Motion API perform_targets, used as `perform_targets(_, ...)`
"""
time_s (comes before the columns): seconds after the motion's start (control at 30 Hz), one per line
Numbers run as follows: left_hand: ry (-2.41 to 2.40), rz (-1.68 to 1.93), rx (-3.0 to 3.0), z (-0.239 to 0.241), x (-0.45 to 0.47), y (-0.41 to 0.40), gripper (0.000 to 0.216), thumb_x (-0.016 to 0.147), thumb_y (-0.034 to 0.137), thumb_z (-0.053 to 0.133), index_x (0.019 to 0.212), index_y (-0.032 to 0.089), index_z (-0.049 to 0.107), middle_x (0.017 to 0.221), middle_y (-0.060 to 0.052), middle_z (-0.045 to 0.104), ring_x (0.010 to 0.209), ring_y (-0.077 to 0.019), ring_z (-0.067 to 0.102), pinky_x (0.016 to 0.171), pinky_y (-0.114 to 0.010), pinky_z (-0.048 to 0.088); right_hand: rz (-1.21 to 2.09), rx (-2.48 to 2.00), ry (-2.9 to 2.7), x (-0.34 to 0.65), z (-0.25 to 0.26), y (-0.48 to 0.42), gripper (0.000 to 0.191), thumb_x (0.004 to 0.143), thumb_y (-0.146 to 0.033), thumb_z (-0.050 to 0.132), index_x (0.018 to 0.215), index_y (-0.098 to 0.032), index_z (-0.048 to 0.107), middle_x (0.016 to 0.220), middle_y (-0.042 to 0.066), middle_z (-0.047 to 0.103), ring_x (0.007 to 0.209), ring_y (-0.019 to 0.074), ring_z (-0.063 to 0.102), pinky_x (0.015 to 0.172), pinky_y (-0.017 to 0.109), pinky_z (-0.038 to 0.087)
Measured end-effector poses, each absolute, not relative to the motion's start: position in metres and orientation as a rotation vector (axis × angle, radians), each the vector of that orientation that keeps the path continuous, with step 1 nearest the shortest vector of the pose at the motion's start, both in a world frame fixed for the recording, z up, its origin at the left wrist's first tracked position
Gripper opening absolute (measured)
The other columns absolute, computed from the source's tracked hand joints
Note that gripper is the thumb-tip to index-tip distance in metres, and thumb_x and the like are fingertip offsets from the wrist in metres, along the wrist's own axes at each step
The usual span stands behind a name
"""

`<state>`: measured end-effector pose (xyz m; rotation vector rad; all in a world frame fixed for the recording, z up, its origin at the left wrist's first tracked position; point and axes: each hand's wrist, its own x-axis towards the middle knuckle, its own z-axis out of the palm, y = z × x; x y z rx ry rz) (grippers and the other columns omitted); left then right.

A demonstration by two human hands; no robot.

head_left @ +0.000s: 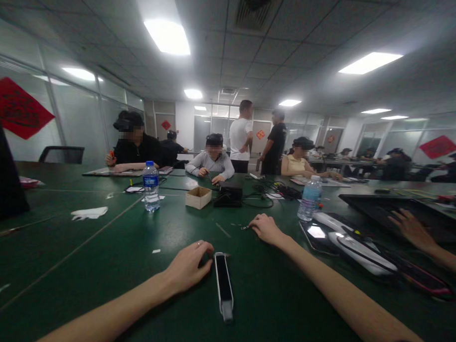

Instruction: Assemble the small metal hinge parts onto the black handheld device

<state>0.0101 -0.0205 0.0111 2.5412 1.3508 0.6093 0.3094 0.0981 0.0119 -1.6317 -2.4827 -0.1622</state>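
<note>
Green desk [97, 266], seen from the wearer's head; positions are given relative to the black strip [223, 285], a long white-edged piece lying lengthwise near the desk's near edge.

- Far left of the strip and beyond it: a white paper scrap [89, 213] and an upright water bottle [150, 186].
- Just left of the strip: the left hand [189, 267], palm down, its curled fingertips touching the strip's far end. The grip is narrow; whether it pinches the strip cannot be told.
- Beyond the strip: an open cardboard box [198, 197].
- Beyond and right of the strip: the right hand [265, 228], fingers curled at a small dark part [244, 226]. Its grip state cannot be told.
- Further right: a second bottle [309, 198], white casings [354, 248], and another person's hand [411, 227].
</note>
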Motion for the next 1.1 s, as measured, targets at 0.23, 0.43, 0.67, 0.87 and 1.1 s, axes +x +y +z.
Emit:
perform_targets(0.23, 1.331, 0.628, 2.553, 0.008, 0.010, -0.018, 0.023, 0.089, 0.025, 0.051, 0.111, 0.019, 0.058, 0.106, -0.007, 0.065, 0.091, -0.0214, 0.062, 0.080, -0.034, 0.050, -0.097, -1.764, -2.446, 0.312, 0.019, 0.101, 0.021, 0.088, -0.021, 0.055, 0.097, -0.018, 0.074, 0.103, 0.010, 0.070, 0.101, 0.0250, 0.059, 0.082, 0.032, 0.042)
perform_targets(0.43, 1.321, 0.651, 2.588, 0.006, 0.010, -0.018, 0.021, 0.090, 0.026, 0.051, 0.109, 0.018, 0.058, 0.103, -0.007, 0.065, 0.089, -0.0212, 0.062, 0.080, -0.034, 0.051, 0.000, -1.800, -2.424, 0.312, 0.016, 0.103, 0.014, 0.081, -0.022, 0.061, 0.085, -0.017, 0.073, 0.091, 0.009, 0.071, 0.091, 0.0249, 0.062, 0.077, 0.032, 0.043)
perform_targets(0.67, 1.332, 0.656, 2.571, 0.010, 0.011, -0.022, 0.030, 0.089, 0.027, 0.051, 0.117, 0.017, 0.052, 0.107, -0.008, 0.065, 0.088, -0.0214, 0.063, 0.078, -0.035, 0.051, -0.080, -1.546, -2.393, 0.318, 0.014, 0.095, 0.009, 0.081, -0.020, 0.059, 0.084, -0.016, 0.066, 0.086, 0.007, 0.067, 0.085, 0.0202, 0.058, 0.073, 0.028, 0.041)
perform_targets(0.87, 1.330, 0.669, 2.574, 0.011, 0.012, -0.024, 0.031, 0.088, 0.026, 0.052, 0.118, 0.018, 0.052, 0.107, -0.007, 0.065, 0.086, -0.0204, 0.063, 0.078, -0.034, 0.051, -0.221, -1.338, -2.235, 0.342, 0.007, 0.102, 0.015, 0.087, -0.015, 0.051, 0.095, -0.014, 0.064, 0.092, 0.009, 0.067, 0.090, 0.0223, 0.057, 0.081, 0.033, 0.044)
perform_targets(1.1, 1.335, 0.774, 2.607, 0.008, 0.009, -0.023, 0.028, 0.087, 0.024, 0.056, 0.115, 0.020, 0.054, 0.105, -0.006, 0.064, 0.090, -0.0209, 0.062, 0.080, -0.034, 0.051, -0.216, -1.103, -2.227, 0.327, 0.001, 0.091, 0.018, 0.089, -0.014, 0.050, 0.102, -0.015, 0.063, 0.096, 0.011, 0.067, 0.093, 0.0244, 0.058, 0.083, 0.039, 0.047)
